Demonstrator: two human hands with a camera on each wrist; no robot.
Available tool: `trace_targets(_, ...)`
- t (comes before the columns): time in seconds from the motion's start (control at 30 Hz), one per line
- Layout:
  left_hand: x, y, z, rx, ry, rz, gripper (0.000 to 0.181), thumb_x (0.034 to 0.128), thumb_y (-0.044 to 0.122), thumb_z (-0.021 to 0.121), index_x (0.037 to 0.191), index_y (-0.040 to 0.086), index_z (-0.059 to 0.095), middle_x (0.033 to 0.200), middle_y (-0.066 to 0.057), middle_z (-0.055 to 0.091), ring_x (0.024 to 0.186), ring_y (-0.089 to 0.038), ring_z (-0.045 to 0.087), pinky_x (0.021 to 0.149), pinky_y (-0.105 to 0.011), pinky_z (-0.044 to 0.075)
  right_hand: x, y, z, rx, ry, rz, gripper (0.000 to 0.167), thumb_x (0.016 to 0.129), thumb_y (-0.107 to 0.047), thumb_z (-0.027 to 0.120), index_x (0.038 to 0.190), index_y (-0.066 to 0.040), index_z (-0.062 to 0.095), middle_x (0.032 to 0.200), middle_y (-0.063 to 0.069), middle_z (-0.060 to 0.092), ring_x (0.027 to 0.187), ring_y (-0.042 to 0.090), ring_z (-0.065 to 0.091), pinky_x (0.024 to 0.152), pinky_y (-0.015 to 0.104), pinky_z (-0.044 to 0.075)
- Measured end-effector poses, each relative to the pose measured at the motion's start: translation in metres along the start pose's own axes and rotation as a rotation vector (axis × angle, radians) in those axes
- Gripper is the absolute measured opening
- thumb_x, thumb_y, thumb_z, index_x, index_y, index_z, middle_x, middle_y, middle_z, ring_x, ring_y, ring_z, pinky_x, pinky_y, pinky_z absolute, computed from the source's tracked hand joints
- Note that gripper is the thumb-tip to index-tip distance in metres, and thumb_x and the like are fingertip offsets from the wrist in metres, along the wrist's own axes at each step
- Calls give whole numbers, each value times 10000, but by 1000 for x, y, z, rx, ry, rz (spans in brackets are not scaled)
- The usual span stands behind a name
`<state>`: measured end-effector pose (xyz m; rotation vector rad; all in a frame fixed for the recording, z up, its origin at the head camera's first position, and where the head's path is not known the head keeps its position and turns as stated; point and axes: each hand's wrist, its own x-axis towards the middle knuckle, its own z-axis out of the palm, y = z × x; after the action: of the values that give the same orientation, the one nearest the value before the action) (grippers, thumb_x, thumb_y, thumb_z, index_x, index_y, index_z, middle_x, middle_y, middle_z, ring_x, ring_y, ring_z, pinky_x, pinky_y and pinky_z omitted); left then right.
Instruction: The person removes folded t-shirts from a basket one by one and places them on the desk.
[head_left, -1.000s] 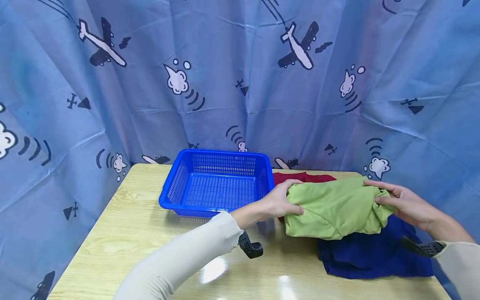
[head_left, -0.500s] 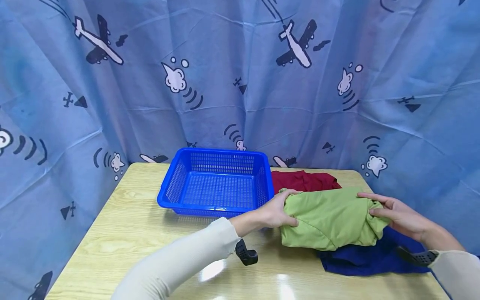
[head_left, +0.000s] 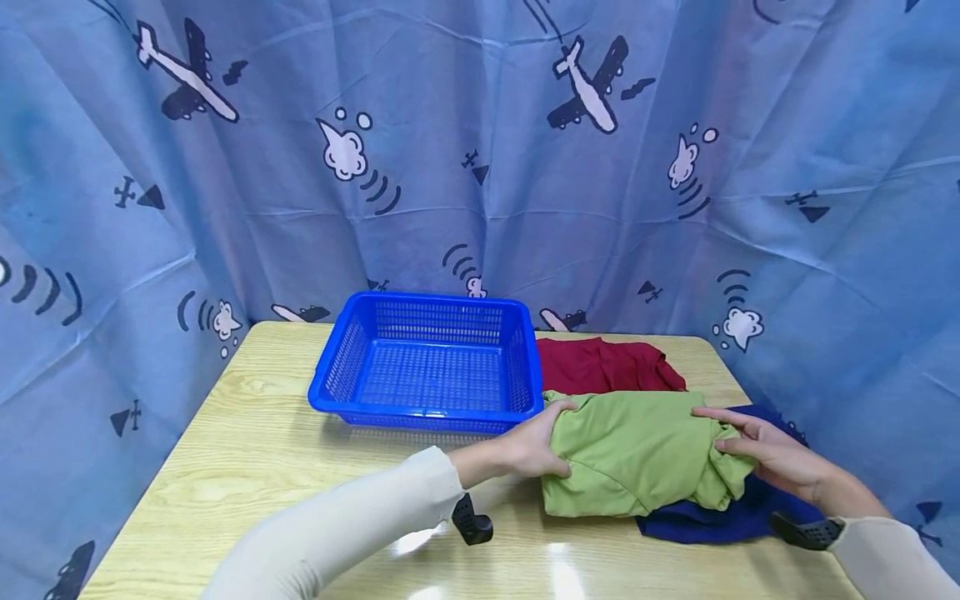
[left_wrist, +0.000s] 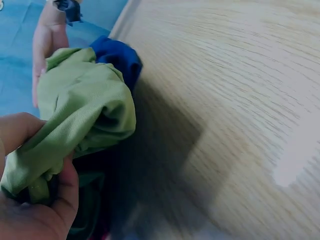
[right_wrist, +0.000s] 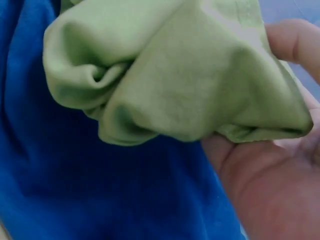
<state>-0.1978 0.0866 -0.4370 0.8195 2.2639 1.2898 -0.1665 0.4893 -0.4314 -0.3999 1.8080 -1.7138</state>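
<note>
A light green folded garment (head_left: 633, 450) is held between both hands, right of the basket. The left hand (head_left: 532, 443) grips its left end, thumb on the near side. At the other end the right hand (head_left: 783, 460) pinches the bunched fabric, as the right wrist view also shows its thumb and fingers about the green cloth (right_wrist: 190, 75). Beneath the garment's right part lies a dark blue cloth (head_left: 697, 523), partly covered. Rolled, loose folds (left_wrist: 107, 112) show in the left wrist view. Whether the garment touches the blue cloth is hard to tell.
A blue plastic basket (head_left: 420, 414) with slotted walls stands at the table's back, nothing in it. Just right of it a dark red cloth (head_left: 600, 367) lies on the wooden table (head_left: 247, 467). A blue curtain (head_left: 420, 167) printed with planes hangs behind.
Both hands have brought the green garment left and nearer to the person, lower in the view. More of the red cloth shows behind it. The head view has shifted slightly.
</note>
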Motion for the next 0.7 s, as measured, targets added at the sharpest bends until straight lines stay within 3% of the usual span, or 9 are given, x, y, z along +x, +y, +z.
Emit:
trace_targets(0.23, -6, -14, -3, 45, 13, -12, 931, 704, -19, 802, 1510, 166, 374, 1423, -138, 546, 1282, -204, 534, 1066, -309, 450, 12, -3, 0, -61, -5, 97, 540, 1089, -55, 332, 1586, -267, 331, 1389, -174, 610, 1222, 63, 625, 994, 318, 528)
trace_targets(0.37, -8, -24, 3, 77, 0, -8, 925, 693, -23, 809, 1499, 153, 390, 1426, -131, 543, 1313, -213, 516, 1091, -316, 435, 11, 4, 1, -8, -64, 135, 539, 1093, -62, 308, 1564, -319, 363, 1413, -152, 600, 1253, 110, 621, 1021, 358, 528)
trace_targets(0.5, -9, -31, 5, 108, 10, -10, 905, 682, -10, 814, 1477, 165, 419, 1365, -110, 570, 1267, -198, 534, 1060, -307, 449, 9, 8, 2, 71, -122, 123, 547, 1092, -47, 283, 1524, -356, 416, 1445, -128, 587, 1295, 121, 601, 1053, 366, 528)
trace_targets(0.7, -12, -41, 6, 76, 26, -25, 888, 670, -32, 801, 1459, 158, 439, 1382, -112, 558, 1271, -197, 535, 1092, -307, 440, 12, 17, 4, 46, -107, 170, 513, 1094, -71, 318, 1551, -296, 383, 1428, -189, 557, 1303, 100, 589, 1043, 311, 513)
